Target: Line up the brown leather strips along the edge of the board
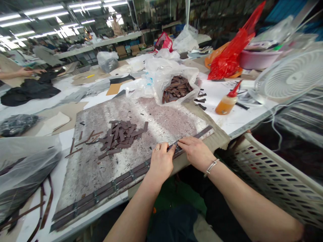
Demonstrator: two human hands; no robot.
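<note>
Two long dark brown strips [108, 189] lie side by side along the front edge of a stained, speckled board [164, 116]. Small dark bands cross them at intervals. My left hand [161, 163] has thumb and fingers closed at the strips' right part. Close beside it, my right hand [196, 153] presses its fingertips together on the same place; a silver bracelet circles that wrist. The fingers hide what exactly lies between them. A loose pile of short dark brown pieces [121, 134] rests on the board, with several thin slivers [88, 137] to its left.
Behind the board sits a clear plastic bag [156, 75] of brown pieces. A red-tipped glue bottle [226, 102], a white fan [295, 75] and a red bag [229, 53] stand right. A plastic basket [277, 178] is beside me. Another person's arm [17, 73] reaches over black material.
</note>
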